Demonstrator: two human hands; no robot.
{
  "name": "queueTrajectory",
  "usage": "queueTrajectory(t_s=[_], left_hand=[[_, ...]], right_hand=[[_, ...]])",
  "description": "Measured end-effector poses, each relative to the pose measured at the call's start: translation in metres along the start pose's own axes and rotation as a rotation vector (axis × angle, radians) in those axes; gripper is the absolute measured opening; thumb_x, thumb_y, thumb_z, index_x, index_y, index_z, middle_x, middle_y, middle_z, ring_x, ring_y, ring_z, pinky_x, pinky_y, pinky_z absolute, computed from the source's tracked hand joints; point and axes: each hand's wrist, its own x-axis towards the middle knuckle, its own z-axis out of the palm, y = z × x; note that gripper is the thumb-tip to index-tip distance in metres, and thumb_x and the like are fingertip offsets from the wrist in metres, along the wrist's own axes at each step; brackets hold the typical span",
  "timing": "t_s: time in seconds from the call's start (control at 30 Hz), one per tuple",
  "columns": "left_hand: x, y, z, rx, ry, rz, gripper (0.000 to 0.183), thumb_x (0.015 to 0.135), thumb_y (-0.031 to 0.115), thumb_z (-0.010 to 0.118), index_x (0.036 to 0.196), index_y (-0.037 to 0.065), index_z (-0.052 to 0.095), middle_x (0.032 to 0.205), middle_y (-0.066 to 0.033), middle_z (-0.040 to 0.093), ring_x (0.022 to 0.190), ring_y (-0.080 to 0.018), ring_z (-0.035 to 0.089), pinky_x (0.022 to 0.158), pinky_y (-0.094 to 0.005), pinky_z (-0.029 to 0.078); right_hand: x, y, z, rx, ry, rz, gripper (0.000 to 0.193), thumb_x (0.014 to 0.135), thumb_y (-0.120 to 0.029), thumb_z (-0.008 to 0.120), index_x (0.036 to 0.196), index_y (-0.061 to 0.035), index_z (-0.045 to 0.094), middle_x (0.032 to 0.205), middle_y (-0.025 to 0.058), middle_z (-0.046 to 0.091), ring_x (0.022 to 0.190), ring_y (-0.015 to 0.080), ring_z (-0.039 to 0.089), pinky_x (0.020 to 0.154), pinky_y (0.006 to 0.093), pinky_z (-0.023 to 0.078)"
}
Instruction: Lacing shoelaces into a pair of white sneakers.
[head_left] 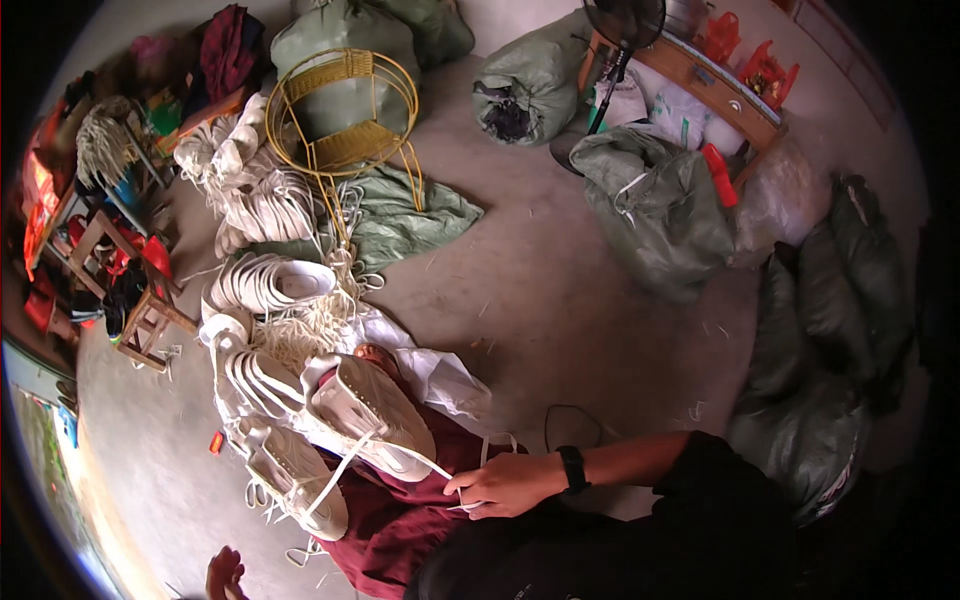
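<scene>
A white lace-up sneaker (pixel 385 415) lies across my lap on dark red trousers (pixel 390 530). From its eyelets a white shoelace (pixel 347 468) runs two ways, one length down to the left, the other to my right hand (pixel 505 485). That hand pinches the lace between thumb and fingers, to the right of the shoe. A second white sneaker (pixel 292 478) rests beside the first, on its left. My left hand (pixel 226 574) is at the bottom edge, away from the shoes; its fingers are partly visible and apart, with nothing seen in them.
Nested white shoes (pixel 262 285) and loose laces (pixel 310 335) pile up ahead on the left. Beyond stands a yellow round-framed stool (pixel 345 150). Scissors (pixel 256 494) are beside the second sneaker. A wooden chair (pixel 150 315) is at left; green sacks (pixel 655 215) lie at right.
</scene>
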Motion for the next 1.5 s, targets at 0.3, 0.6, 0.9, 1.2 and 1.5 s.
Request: queueTrajectory(t_s=[0.3, 0.6, 0.9, 1.2, 1.5], left_hand=[[-0.040, 0.062, 0.044, -0.256, -0.146, 0.071, 0.041, 0.101, 0.025, 0.048, 0.132, -0.003, 0.050, 0.118, -0.0244, 0.059, 0.110, -0.0335, 0.057, 0.095, -0.0422, 0.048], [-0.027, 0.056, 0.069, -0.533, -0.350, 0.132, 0.039, 0.102, 0.026, 0.048, 0.129, -0.003, 0.050, 0.116, -0.0214, 0.058, 0.106, -0.0301, 0.055, 0.092, -0.0404, 0.047], [-0.023, 0.057, 0.117, -0.823, -0.562, 0.173, 0.037, 0.102, 0.027, 0.048, 0.126, -0.002, 0.049, 0.114, -0.0185, 0.056, 0.102, -0.0267, 0.054, 0.090, -0.0385, 0.046], [-0.019, 0.061, 0.147, -1.080, -0.732, 0.220, 0.036, 0.103, 0.028, 0.048, 0.123, -0.002, 0.049, 0.112, -0.0156, 0.055, 0.097, -0.0233, 0.052, 0.087, -0.0367, 0.045], [-0.019, 0.076, 0.172, -1.320, -0.868, 0.266, 0.034, 0.103, 0.028, 0.048, 0.120, -0.001, 0.048, 0.110, -0.0126, 0.053, 0.093, -0.0199, 0.050, 0.084, -0.0349, 0.045]], right_hand=[[0.016, -0.010, 0.012, 0.026, 0.093, -0.024, 0.022, 0.091, -0.020, 0.061, 0.090, 0.0013, 0.062, 0.113, 0.0109, 0.060, 0.086, 0.0317, 0.065, 0.074, 0.0426, 0.052], [0.012, -0.007, 0.017, 0.043, 0.154, -0.006, 0.020, 0.091, -0.020, 0.060, 0.093, 0.0006, 0.059, 0.107, 0.0104, 0.060, 0.085, 0.0322, 0.064, 0.074, 0.0433, 0.050], [0.006, -0.001, 0.013, 0.125, 0.162, -0.018, 0.020, 0.088, -0.019, 0.063, 0.091, 0.0003, 0.058, 0.102, 0.0119, 0.059, 0.086, 0.0336, 0.063, 0.075, 0.0442, 0.049], [-0.002, 0.009, 0.017, 0.053, 0.141, -0.036, 0.020, 0.090, -0.017, 0.060, 0.097, 0.0003, 0.053, 0.108, 0.0087, 0.054, 0.084, 0.0312, 0.062, 0.069, 0.0439, 0.049], [-0.010, 0.009, 0.011, 0.147, 0.165, 0.005, 0.020, 0.086, -0.017, 0.063, 0.092, 0.0012, 0.057, 0.101, 0.0136, 0.058, 0.088, 0.0349, 0.062, 0.076, 0.0456, 0.048]])
